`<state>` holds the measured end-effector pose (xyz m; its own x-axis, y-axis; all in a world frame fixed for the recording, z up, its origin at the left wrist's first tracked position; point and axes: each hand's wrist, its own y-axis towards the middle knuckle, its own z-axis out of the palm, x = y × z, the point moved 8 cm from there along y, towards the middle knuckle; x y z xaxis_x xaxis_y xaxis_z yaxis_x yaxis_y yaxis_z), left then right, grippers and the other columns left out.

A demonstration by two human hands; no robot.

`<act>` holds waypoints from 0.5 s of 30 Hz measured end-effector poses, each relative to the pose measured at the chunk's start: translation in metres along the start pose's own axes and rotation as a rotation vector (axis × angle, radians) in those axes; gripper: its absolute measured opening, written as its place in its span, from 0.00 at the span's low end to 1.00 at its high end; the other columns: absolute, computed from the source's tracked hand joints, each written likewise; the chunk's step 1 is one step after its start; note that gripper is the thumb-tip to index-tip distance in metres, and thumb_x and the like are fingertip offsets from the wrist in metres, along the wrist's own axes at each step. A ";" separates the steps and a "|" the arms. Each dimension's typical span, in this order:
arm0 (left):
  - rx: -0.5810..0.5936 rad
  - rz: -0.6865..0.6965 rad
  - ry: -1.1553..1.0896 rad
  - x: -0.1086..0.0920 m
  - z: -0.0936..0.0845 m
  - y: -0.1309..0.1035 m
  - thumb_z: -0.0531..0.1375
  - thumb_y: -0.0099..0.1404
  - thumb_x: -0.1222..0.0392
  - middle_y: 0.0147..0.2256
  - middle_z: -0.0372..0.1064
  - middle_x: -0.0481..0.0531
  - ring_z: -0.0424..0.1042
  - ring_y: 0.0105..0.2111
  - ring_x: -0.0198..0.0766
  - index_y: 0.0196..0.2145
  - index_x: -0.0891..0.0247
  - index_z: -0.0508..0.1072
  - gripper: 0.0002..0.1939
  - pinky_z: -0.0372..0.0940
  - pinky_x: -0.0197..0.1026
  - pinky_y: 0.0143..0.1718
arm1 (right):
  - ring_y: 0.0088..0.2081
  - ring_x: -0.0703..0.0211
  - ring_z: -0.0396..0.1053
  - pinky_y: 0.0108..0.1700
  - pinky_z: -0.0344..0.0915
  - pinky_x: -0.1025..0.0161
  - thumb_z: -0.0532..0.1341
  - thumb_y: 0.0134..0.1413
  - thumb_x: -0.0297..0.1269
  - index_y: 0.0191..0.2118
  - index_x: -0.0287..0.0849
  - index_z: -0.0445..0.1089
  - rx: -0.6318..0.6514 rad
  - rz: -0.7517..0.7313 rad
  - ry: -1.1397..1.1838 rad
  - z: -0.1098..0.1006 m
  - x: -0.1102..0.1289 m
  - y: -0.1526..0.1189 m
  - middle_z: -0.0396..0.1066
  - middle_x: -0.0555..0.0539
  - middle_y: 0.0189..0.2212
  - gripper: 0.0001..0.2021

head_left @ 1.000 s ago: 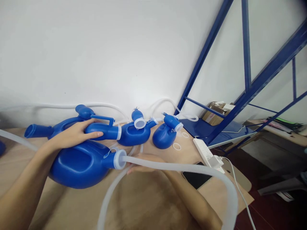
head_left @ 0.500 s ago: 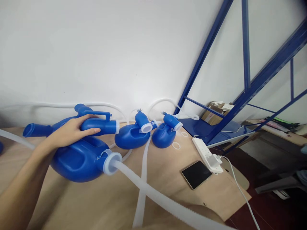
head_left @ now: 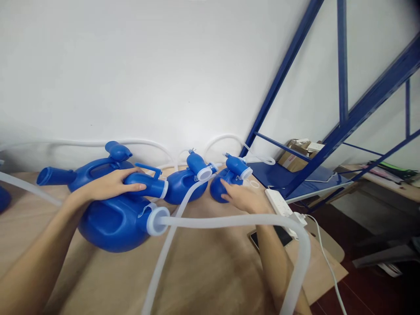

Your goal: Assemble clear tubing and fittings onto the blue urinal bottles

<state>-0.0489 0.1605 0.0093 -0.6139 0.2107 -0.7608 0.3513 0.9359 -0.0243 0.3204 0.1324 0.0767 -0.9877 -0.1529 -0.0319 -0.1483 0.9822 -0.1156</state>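
Observation:
My left hand (head_left: 113, 183) is wrapped round a blue spout piece (head_left: 144, 180) with a handle and a white rim. It rests over a large blue urinal bottle (head_left: 108, 223). From that bottle's white-collared mouth (head_left: 159, 221) a translucent hose (head_left: 223, 221) runs right and bends down toward me. My right hand (head_left: 244, 197) reaches in from the right, its fingers apart in front of the rightmost blue bottle (head_left: 216, 186). Whether they touch it I cannot tell. One white ring (head_left: 254, 187) shows behind this hand. Between the two hands stands another blue bottle (head_left: 179, 186).
A power strip (head_left: 278, 203) with a plugged-in charger and a dark tablet (head_left: 282, 235), partly behind my right forearm, lie on the brown-covered table (head_left: 203, 271). A blue metal rack (head_left: 285, 65) and a cardboard box (head_left: 292, 161) stand at right. More hose lies along the wall.
My right hand has come in from the right, covering the nearer white ring. The hose now arches higher. My left hand and its spout piece have shifted slightly right.

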 end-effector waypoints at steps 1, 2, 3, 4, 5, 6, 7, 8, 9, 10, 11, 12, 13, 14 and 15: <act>0.014 -0.009 -0.005 0.002 0.001 0.000 0.62 0.62 0.31 0.64 0.69 0.51 0.66 0.63 0.55 0.64 0.55 0.70 0.40 0.58 0.44 0.64 | 0.45 0.45 0.78 0.45 0.70 0.54 0.58 0.67 0.39 0.69 0.45 0.63 -0.020 0.004 0.000 0.011 -0.001 0.009 0.79 0.38 0.47 0.26; 0.029 -0.018 -0.014 0.003 0.003 0.000 0.63 0.61 0.32 0.63 0.69 0.50 0.67 0.63 0.55 0.64 0.55 0.70 0.39 0.58 0.44 0.63 | 0.47 0.48 0.77 0.45 0.69 0.58 0.59 0.68 0.41 0.70 0.48 0.59 -0.026 -0.023 0.033 0.022 0.002 0.019 0.79 0.41 0.48 0.27; 0.034 -0.025 -0.029 0.003 0.003 -0.001 0.65 0.60 0.33 0.62 0.70 0.50 0.67 0.62 0.56 0.63 0.55 0.72 0.39 0.59 0.44 0.62 | 0.48 0.49 0.76 0.43 0.67 0.61 0.60 0.67 0.41 0.69 0.48 0.60 -0.045 -0.058 0.109 0.031 0.006 0.029 0.78 0.43 0.47 0.27; 0.028 -0.024 -0.052 0.001 0.003 -0.003 0.66 0.59 0.35 0.61 0.72 0.50 0.68 0.61 0.56 0.61 0.55 0.73 0.38 0.60 0.43 0.61 | 0.48 0.51 0.76 0.43 0.65 0.62 0.60 0.68 0.40 0.67 0.47 0.62 -0.077 -0.068 0.138 0.036 0.008 0.038 0.78 0.44 0.47 0.24; 0.011 -0.019 -0.080 -0.001 0.003 -0.005 0.67 0.59 0.36 0.59 0.73 0.49 0.69 0.60 0.55 0.60 0.55 0.74 0.36 0.61 0.42 0.60 | 0.49 0.52 0.75 0.43 0.64 0.63 0.60 0.68 0.38 0.64 0.45 0.65 -0.104 -0.077 0.167 0.040 0.010 0.045 0.78 0.44 0.47 0.21; -0.010 -0.011 -0.107 -0.005 0.002 -0.007 0.68 0.58 0.38 0.58 0.74 0.49 0.71 0.58 0.55 0.59 0.55 0.76 0.34 0.61 0.40 0.58 | 0.48 0.53 0.75 0.42 0.64 0.63 0.59 0.68 0.36 0.60 0.43 0.67 -0.133 -0.081 0.189 0.041 0.011 0.051 0.77 0.43 0.47 0.18; -0.028 0.001 -0.130 -0.008 0.001 -0.008 0.69 0.58 0.39 0.57 0.76 0.48 0.72 0.57 0.54 0.57 0.55 0.77 0.33 0.62 0.38 0.56 | 0.47 0.54 0.75 0.42 0.63 0.63 0.58 0.68 0.34 0.58 0.42 0.68 -0.153 -0.086 0.203 0.040 0.012 0.054 0.77 0.43 0.47 0.15; -0.042 0.014 -0.151 -0.012 0.001 -0.010 0.70 0.58 0.40 0.55 0.77 0.48 0.73 0.56 0.53 0.56 0.55 0.78 0.31 0.62 0.37 0.54 | 0.45 0.56 0.75 0.42 0.63 0.64 0.58 0.68 0.33 0.56 0.41 0.68 -0.162 -0.098 0.224 0.038 0.014 0.054 0.77 0.44 0.46 0.14; -0.054 0.023 -0.168 -0.014 0.000 -0.010 0.72 0.57 0.42 0.54 0.77 0.48 0.74 0.54 0.52 0.54 0.55 0.79 0.30 0.62 0.36 0.52 | 0.42 0.58 0.75 0.42 0.64 0.64 0.58 0.68 0.33 0.55 0.41 0.69 -0.165 -0.113 0.248 0.033 0.017 0.053 0.77 0.45 0.45 0.13; -0.064 0.030 -0.181 -0.016 0.000 -0.011 0.73 0.55 0.44 0.52 0.79 0.48 0.75 0.52 0.52 0.52 0.56 0.80 0.29 0.63 0.35 0.50 | 0.40 0.60 0.74 0.42 0.64 0.65 0.59 0.68 0.35 0.54 0.41 0.69 -0.169 -0.132 0.267 0.026 0.020 0.048 0.77 0.46 0.43 0.12; -0.085 0.037 -0.190 -0.017 -0.002 -0.011 0.75 0.52 0.46 0.49 0.80 0.48 0.76 0.49 0.51 0.50 0.56 0.81 0.28 0.64 0.35 0.48 | 0.38 0.61 0.73 0.42 0.65 0.65 0.61 0.68 0.37 0.52 0.42 0.70 -0.181 -0.158 0.275 0.017 0.024 0.040 0.76 0.47 0.41 0.11; -0.115 0.048 -0.196 -0.017 -0.004 -0.010 0.76 0.50 0.48 0.45 0.81 0.48 0.76 0.46 0.51 0.48 0.57 0.81 0.28 0.64 0.35 0.45 | 0.37 0.61 0.72 0.43 0.65 0.65 0.62 0.67 0.39 0.50 0.43 0.71 -0.193 -0.186 0.278 0.005 0.029 0.030 0.74 0.48 0.40 0.10; -0.162 0.060 -0.200 -0.018 -0.009 -0.010 0.78 0.48 0.50 0.42 0.81 0.48 0.77 0.44 0.50 0.48 0.58 0.82 0.29 0.65 0.35 0.43 | 0.38 0.60 0.71 0.43 0.66 0.64 0.64 0.66 0.41 0.48 0.44 0.73 -0.231 -0.233 0.257 -0.009 0.036 0.017 0.72 0.48 0.41 0.09; -0.220 0.074 -0.206 -0.018 -0.014 -0.011 0.78 0.46 0.52 0.41 0.81 0.48 0.77 0.42 0.50 0.48 0.59 0.81 0.31 0.65 0.35 0.42 | 0.39 0.60 0.70 0.43 0.66 0.63 0.64 0.65 0.42 0.46 0.45 0.73 -0.267 -0.285 0.226 -0.023 0.044 0.002 0.71 0.48 0.43 0.08; -0.280 0.089 -0.220 -0.018 -0.020 -0.012 0.79 0.44 0.54 0.42 0.80 0.48 0.76 0.43 0.50 0.50 0.59 0.80 0.34 0.65 0.36 0.42 | 0.39 0.60 0.70 0.42 0.67 0.63 0.64 0.66 0.41 0.46 0.46 0.73 -0.276 -0.342 0.210 -0.034 0.053 -0.014 0.70 0.47 0.44 0.08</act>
<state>-0.0561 0.1515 0.0362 -0.4126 0.2574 -0.8738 0.1708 0.9641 0.2034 0.2688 0.1148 0.1108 -0.8647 -0.4741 0.1661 -0.4452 0.8764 0.1836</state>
